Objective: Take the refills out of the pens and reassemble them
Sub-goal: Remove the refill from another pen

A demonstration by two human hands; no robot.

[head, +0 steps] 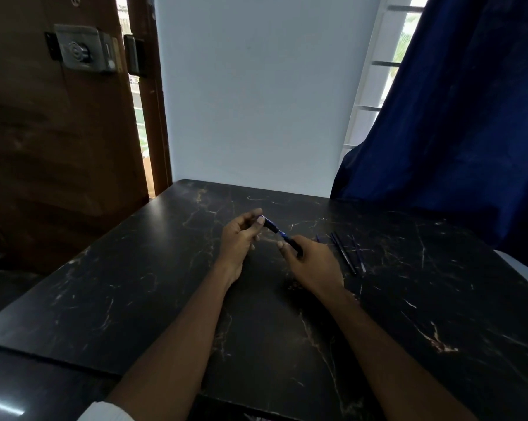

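A blue and black pen is held between both hands above the middle of the black marble table. My left hand pinches its upper left end with thumb and fingers. My right hand grips the lower right end, which is partly hidden in the fist. To the right of my right hand lie other dark blue pens or refills side by side on the table; I cannot tell which they are.
A blue curtain hangs over the table's back right corner. A brown door with a metal lock stands at the left, and a white wall rises behind the table.
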